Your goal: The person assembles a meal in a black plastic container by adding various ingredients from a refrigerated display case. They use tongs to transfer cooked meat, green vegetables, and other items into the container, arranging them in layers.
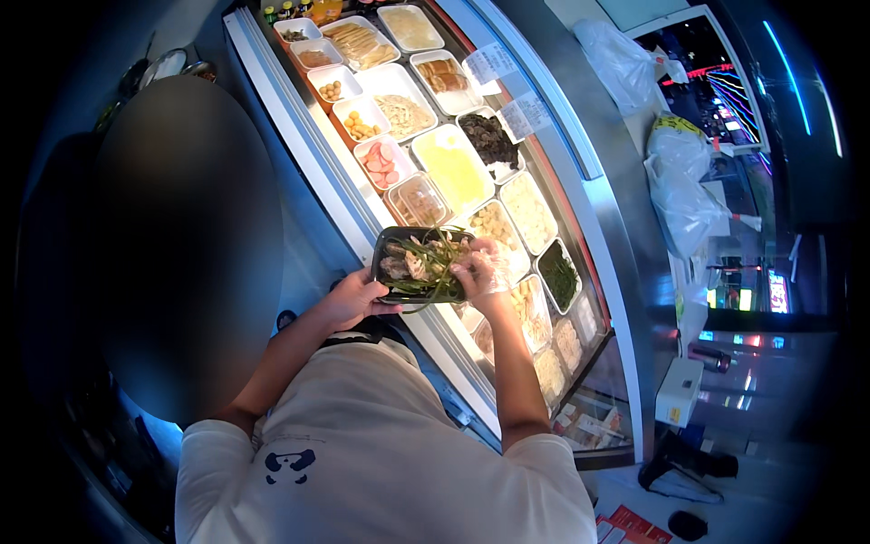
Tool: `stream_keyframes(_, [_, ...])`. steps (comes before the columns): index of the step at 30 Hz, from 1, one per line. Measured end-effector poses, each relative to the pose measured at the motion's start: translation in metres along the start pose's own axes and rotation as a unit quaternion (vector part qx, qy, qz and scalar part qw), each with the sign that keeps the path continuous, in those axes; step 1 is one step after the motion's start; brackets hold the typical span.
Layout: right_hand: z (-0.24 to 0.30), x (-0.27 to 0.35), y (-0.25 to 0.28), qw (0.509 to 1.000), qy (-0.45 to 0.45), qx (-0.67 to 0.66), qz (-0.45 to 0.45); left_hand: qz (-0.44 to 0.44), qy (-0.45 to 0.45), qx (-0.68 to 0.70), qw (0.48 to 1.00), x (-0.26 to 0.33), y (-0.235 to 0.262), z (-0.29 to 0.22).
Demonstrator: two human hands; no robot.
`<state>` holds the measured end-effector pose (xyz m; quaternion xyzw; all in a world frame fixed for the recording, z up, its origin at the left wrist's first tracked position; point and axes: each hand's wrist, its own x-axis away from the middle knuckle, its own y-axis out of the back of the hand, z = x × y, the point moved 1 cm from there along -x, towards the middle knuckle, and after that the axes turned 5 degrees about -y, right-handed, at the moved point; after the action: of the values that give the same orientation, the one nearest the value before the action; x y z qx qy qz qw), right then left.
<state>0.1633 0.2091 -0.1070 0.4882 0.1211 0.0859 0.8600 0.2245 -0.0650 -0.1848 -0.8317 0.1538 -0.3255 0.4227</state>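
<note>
Looking down over my white shirt (390, 453) at the bottom of the frame, I've got my left hand (353, 303) clamped on the lower-left corner of a black tray (377, 247), right at the centre. My right hand (484, 270), in a clear glove, is at its right end, fingers curled onto the food; whether they're pinching any, I can't tell. Meat pieces (415, 267) and long green strips (442, 277) fill it, some strips dangling past the rim. Just beyond, a lit case (612, 218) slants from upper left to lower right, packed with trays: a clear-lidded box (419, 201) close by, pink slices (381, 166) above that, dark green shreds (560, 276) right of my gloved wrist. Farther off, upper right, white plastic bags (684, 186) sit near a framed pane (729, 95) full of coloured lights.
</note>
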Motion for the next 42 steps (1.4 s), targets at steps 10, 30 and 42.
stream_keyframes(10, [-0.033, -0.025, 0.023, 0.983, 0.18, -0.014, 0.019, 0.008, 0.059, -0.018, 0.998, -0.046, -0.017, -0.009])
stream_keyframes(30, [-0.061, -0.041, 0.014, 0.978, 0.186, 0.03, 0.086, -0.037, 0.094, -0.042, 0.994, -0.076, -0.026, 0.0])
stream_keyframes(42, [-0.058, -0.044, 0.047, 0.998, 0.058, -0.021, 0.018, 0.002, 0.027, -0.063, 0.998, -0.073, -0.02, -0.001])
